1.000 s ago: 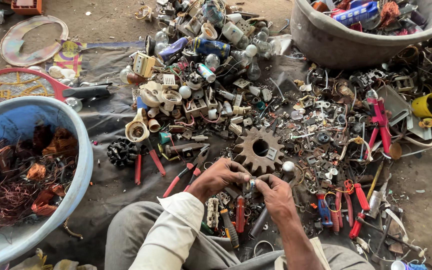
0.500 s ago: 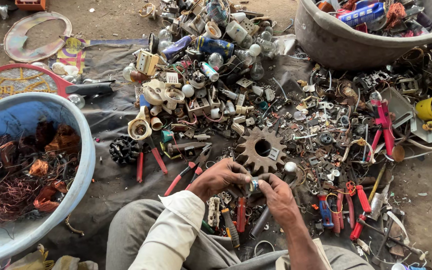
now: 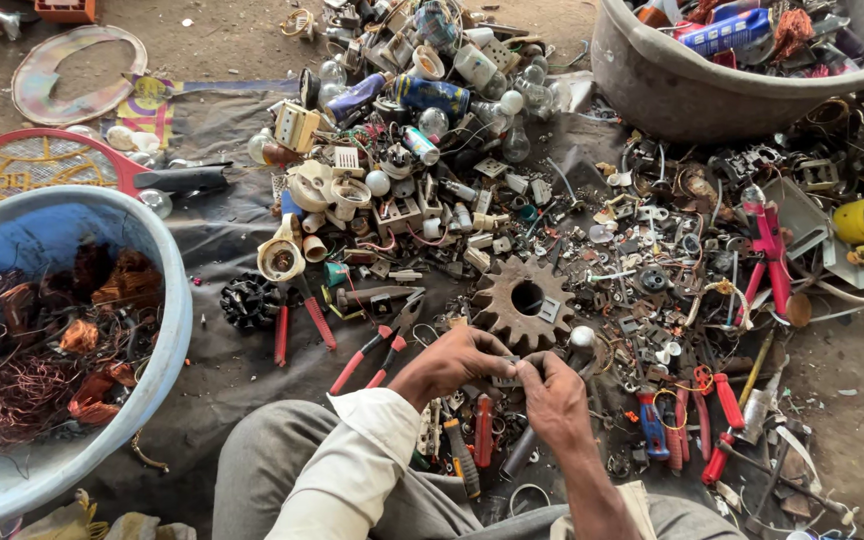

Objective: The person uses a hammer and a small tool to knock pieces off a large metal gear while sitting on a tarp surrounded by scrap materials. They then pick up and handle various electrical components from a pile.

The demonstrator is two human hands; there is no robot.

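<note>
While both hands pinch one small metal part (image 3: 508, 368) between them just below the gear (image 3: 524, 298), the left hand (image 3: 452, 362) curls shut on one end and the right hand (image 3: 550, 398) grips the other. Probably best to brace wrists on the knees and work it apart slowly.

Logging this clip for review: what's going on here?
A seated person works a small metal part between the left hand and right hand, over a dark cloth heaped with scrap. A rusty gear lies just beyond the hands, red-handled pliers beside them, and a blue tub holds copper wire.
</note>
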